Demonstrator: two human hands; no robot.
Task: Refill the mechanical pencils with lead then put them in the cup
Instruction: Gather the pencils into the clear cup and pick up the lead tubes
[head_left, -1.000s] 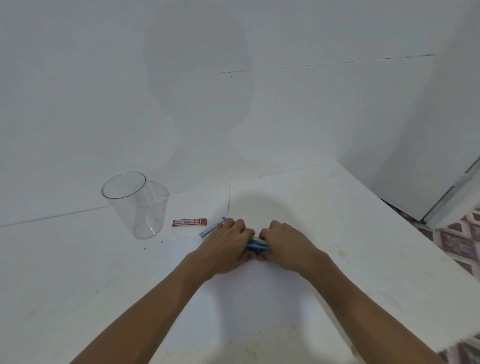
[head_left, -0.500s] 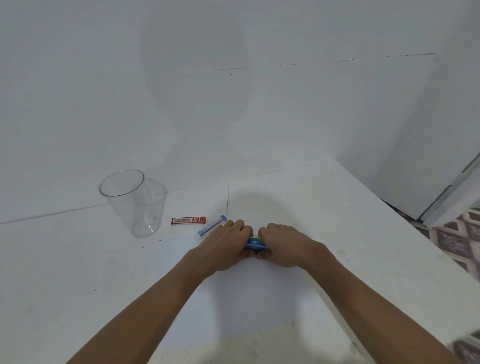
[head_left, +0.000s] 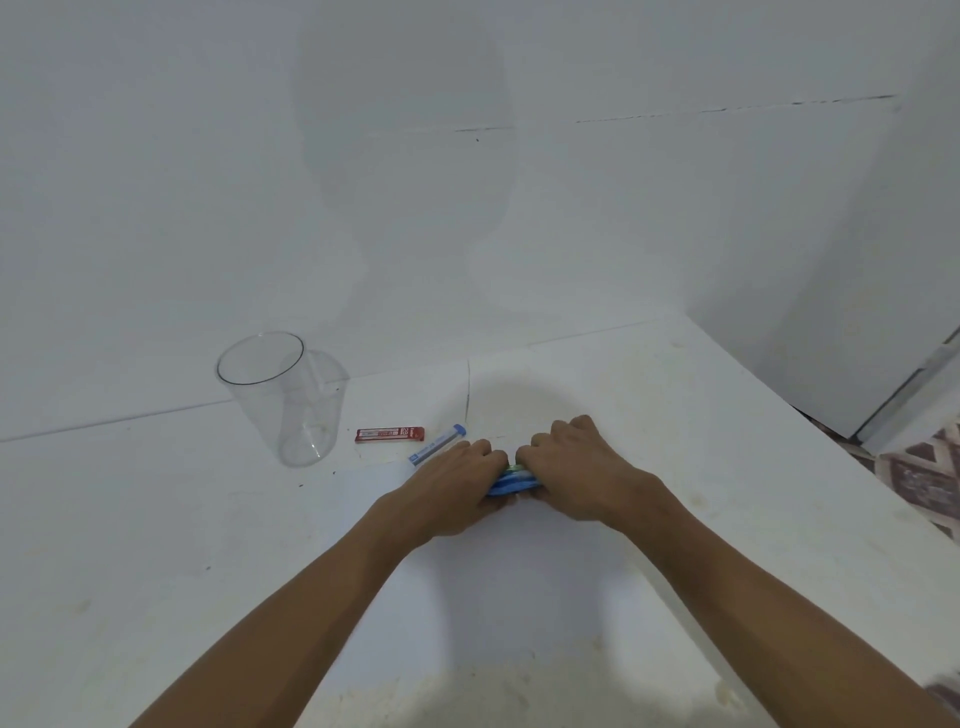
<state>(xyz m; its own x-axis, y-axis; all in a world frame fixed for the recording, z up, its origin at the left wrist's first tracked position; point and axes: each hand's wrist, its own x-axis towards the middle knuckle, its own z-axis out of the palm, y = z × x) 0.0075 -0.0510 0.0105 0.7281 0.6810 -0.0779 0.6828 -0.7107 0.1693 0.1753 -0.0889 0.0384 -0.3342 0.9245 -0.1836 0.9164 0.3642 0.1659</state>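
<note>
A bundle of blue and green mechanical pencils (head_left: 511, 480) lies on the white table (head_left: 156, 545), mostly hidden under my hands. My left hand (head_left: 452, 486) curls over its left end and my right hand (head_left: 576, 467) curls over its right end. A clear plastic cup (head_left: 283, 397) stands upright to the left. Between the cup and my hands lie a red lead case (head_left: 389, 434) and a blue-and-white lead tube (head_left: 436, 444), both flat on the table.
A white wall rises just behind the table. The table's right edge runs diagonally down to the right, with patterned floor tiles (head_left: 924, 478) beyond it.
My hands stay on the pencil bundle in the same spot. The camera view shifted slightly; nothing else moved.
</note>
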